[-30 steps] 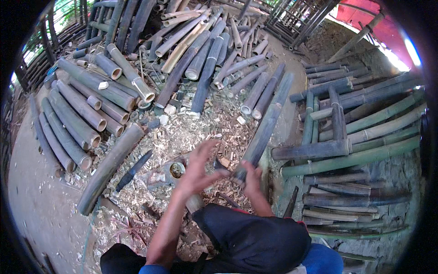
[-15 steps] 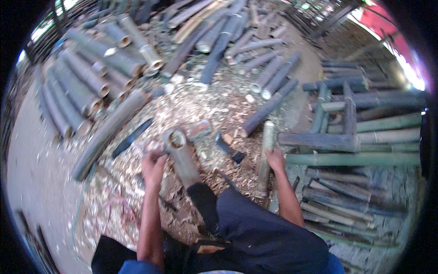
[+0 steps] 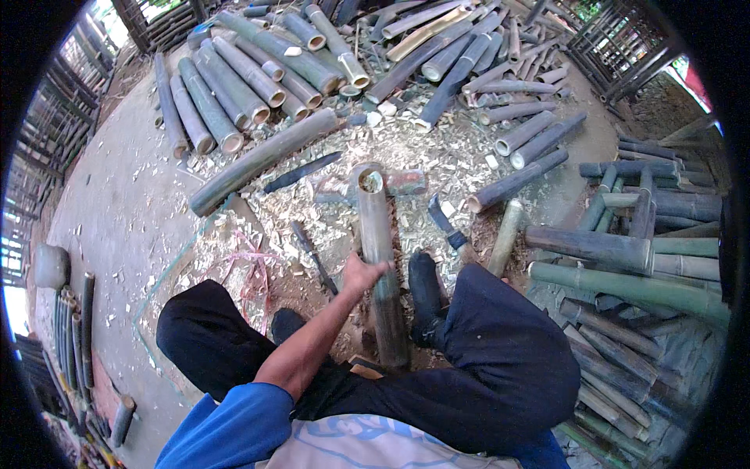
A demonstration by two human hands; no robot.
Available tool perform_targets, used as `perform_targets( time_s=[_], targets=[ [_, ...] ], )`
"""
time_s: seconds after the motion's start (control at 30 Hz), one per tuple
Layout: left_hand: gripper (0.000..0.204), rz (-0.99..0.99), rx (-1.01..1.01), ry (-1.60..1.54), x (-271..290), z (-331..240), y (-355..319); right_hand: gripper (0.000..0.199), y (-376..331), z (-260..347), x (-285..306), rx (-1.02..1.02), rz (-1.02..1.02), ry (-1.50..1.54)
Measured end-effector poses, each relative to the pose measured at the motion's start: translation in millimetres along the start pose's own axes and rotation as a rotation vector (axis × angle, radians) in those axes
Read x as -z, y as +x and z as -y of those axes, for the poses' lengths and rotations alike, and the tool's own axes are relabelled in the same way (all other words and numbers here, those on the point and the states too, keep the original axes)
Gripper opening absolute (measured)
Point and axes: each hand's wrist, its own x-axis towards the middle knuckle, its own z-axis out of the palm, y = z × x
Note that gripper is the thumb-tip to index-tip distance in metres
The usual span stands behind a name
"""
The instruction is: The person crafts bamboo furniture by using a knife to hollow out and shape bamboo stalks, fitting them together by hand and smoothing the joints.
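Note:
A thick upright-leaning bamboo tube [image 3: 375, 219] runs between my legs, its open top away from me. My left hand [image 3: 364, 273] is closed against its left side, with a digit reaching across the front. A shorter pale bamboo piece [image 3: 506, 234] stands tilted beyond my right knee, its lower end hidden by the knee. Of my right hand, only a small patch of skin [image 3: 505, 280] seems to show beside that piece; its fingers are hidden. A dark-bladed tool with a black band [image 3: 455, 239] lies left of the pale piece. Left of the tube lies a narrow dark tool [image 3: 314, 256].
Wood chips [image 3: 289, 209] litter the ground. A long dark blade [image 3: 303, 172] lies near a large bamboo log [image 3: 262, 162]. Cut bamboo tubes [image 3: 226, 102] are heaped at the far side. A bamboo frame [image 3: 594, 246] and green poles [image 3: 625, 285] lie at right.
My left hand has come onto the thick tube, lower down. The view has shifted, and my right hand, earlier on the pale bamboo piece, is now mostly hidden behind my knee.

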Motion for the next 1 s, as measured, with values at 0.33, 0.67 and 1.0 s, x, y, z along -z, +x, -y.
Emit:
perform_targets(
  time_s=[0.33, 0.67, 1.0],
  targets=[
    [0.079, -0.105, -0.185, 0.102, 4.2, -55.5, 54.3, 0.057, 9.2, -1.6, -2.0, 0.009, 0.093, -0.052],
    [0.067, -0.076, -0.232, 0.130, 5.7, -41.4, 98.9, 0.058, 27.6, -2.0, 1.9, 0.026, 0.059, -0.108],
    [0.064, 0.029, -0.329, 0.226, 36.0, -72.2, 91.1, 0.057, 23.6, -6.1, 5.7, -0.002, 0.032, -0.136]
  ],
)
